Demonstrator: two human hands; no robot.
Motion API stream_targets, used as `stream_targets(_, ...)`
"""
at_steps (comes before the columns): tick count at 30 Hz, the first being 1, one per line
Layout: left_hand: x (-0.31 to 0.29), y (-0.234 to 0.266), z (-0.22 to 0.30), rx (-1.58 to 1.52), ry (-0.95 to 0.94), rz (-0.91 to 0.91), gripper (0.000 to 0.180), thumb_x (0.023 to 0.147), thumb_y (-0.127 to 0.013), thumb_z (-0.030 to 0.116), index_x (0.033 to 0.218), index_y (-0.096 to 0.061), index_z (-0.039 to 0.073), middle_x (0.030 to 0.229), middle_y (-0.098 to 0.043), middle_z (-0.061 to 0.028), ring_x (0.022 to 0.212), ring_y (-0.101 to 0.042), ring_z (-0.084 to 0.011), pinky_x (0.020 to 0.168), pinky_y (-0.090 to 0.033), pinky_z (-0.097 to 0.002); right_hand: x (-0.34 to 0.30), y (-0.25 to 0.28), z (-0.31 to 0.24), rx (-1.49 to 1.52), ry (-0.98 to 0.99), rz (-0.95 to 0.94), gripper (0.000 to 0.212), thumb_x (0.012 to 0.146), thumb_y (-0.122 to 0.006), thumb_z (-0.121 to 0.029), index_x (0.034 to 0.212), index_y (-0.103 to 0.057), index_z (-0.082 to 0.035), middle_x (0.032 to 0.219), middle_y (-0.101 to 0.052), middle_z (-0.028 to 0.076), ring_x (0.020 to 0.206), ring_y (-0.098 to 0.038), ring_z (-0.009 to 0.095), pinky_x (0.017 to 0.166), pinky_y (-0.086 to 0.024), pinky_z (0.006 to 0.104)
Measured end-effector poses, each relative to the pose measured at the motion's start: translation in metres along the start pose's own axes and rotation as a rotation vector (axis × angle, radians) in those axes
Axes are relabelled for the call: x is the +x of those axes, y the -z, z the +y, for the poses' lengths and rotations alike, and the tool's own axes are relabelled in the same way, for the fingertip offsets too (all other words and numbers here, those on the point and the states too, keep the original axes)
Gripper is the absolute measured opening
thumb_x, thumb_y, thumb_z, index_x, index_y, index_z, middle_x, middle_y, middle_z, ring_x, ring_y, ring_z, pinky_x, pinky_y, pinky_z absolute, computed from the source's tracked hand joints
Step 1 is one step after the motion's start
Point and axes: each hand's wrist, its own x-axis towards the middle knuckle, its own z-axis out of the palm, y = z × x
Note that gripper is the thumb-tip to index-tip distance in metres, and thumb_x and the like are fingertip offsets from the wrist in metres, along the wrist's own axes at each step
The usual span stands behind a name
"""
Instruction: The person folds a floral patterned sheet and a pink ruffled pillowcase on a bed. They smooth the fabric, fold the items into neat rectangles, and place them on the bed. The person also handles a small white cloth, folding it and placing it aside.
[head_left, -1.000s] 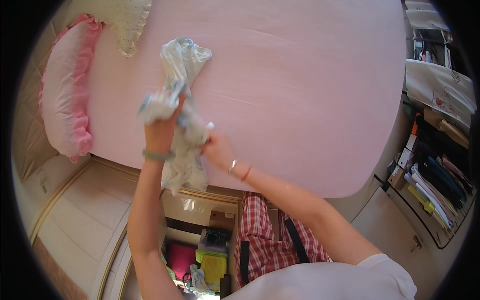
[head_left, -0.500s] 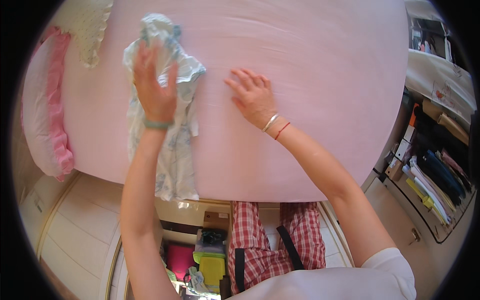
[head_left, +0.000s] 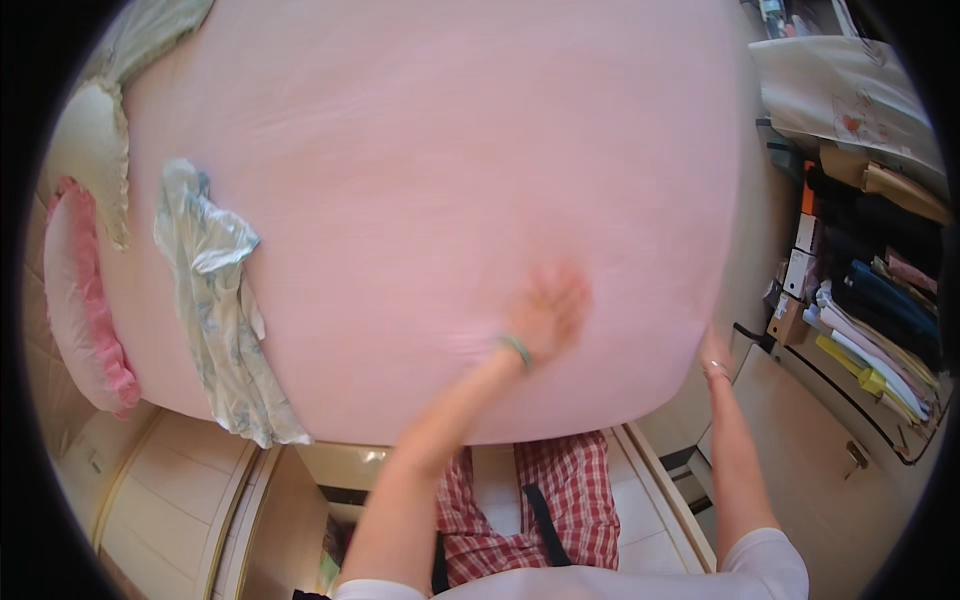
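A pink fitted sheet (head_left: 430,200) covers the wide bed in front of me. My left hand (head_left: 552,310), blurred by motion, is over the sheet right of the middle; its fingers look stretched out, with nothing in them. Far to the right, my right hand (head_left: 714,350) reaches the bed's corner edge, its fingers partly hidden by the sheet, so its grip does not show. On the left part of the bed lies a crumpled pale garment (head_left: 215,300) with blue-green print, lengthwise, its near end at the front edge. Neither hand touches it.
Along the left side lie a white pillow with pink ruffle (head_left: 85,300) and a cream frilled pillow (head_left: 95,150). To the right stands a rack with folded clothes (head_left: 880,320), near a door with a handle (head_left: 856,457). A wooden cabinet (head_left: 285,520) is below the front edge.
My left hand has left the garment and crossed right over the sheet. My right hand has moved from the sheet's middle to the right edge. The view has shifted right.
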Motion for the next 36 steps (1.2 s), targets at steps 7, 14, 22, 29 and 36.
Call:
stream_targets(7, -0.137, -0.091, 0.229, -0.398, -0.299, -0.474, 0.053, 0.096, -0.039, 0.051, 0.144, -0.036, 0.030, 0.152, -0.031, -0.0059, 0.142, -0.024, -0.0218, 0.116, -0.012, -0.0486, 0.048, 0.030, 0.031, -0.120, 0.583, 0.163, 0.057, 0.090, -0.053, -0.028, 0.141, -0.039, -0.007, 0.148, -0.036, 0.015, 0.139, -0.029, 0.030, 0.112, -0.021, 0.0473)
stream_targets(14, 0.047, 0.062, 0.047, 0.248, 0.479, 0.161, 0.057, 0.086, -0.063, 0.025, 0.140, -0.044, 0.029, 0.154, -0.023, -0.0126, 0.143, -0.019, -0.0309, 0.108, -0.017, -0.0613, 0.037, 0.005, -0.221, -0.052, 1.269, 0.132, 0.058, 0.092, -0.052, -0.040, 0.143, -0.037, -0.018, 0.155, -0.023, 0.003, 0.144, -0.016, 0.023, 0.114, -0.012, 0.0508)
stream_targets(22, 0.220, 0.024, -0.009, 0.459, 0.645, 0.206, 0.063, 0.092, -0.047, 0.050, 0.148, -0.027, 0.030, 0.158, -0.012, -0.0098, 0.146, -0.010, -0.0282, 0.110, -0.005, -0.0637, 0.128, -0.019, -0.252, -0.047, 1.371, 0.163, 0.061, 0.093, -0.048, -0.045, 0.146, -0.032, -0.020, 0.157, -0.017, 0.002, 0.145, -0.010, 0.023, 0.115, -0.011, 0.0474)
stream_targets(29, 0.214, -0.056, 0.109, 0.249, 0.675, 0.122, 0.067, 0.088, -0.053, 0.049, 0.147, -0.030, 0.026, 0.157, -0.013, -0.0104, 0.146, -0.007, -0.0307, 0.110, -0.001, -0.0643, 0.176, 0.017, -0.215, -0.109, 1.471, 0.081, 0.067, 0.089, -0.052, -0.045, 0.146, -0.032, -0.014, 0.156, -0.019, 0.006, 0.145, -0.012, 0.026, 0.115, -0.010, 0.0484)
stream_targets(36, 0.243, -0.154, 0.278, 0.042, 0.699, -0.266, 0.061, 0.088, -0.049, 0.055, 0.143, -0.039, 0.029, 0.156, -0.018, -0.0053, 0.145, -0.004, -0.0322, 0.105, -0.004, -0.0720, 0.302, 0.052, -0.099, -0.411, 1.136, -0.146, 0.066, 0.087, -0.058, -0.038, 0.144, -0.034, -0.014, 0.155, -0.023, 0.006, 0.140, -0.025, 0.029, 0.110, -0.021, 0.0536)
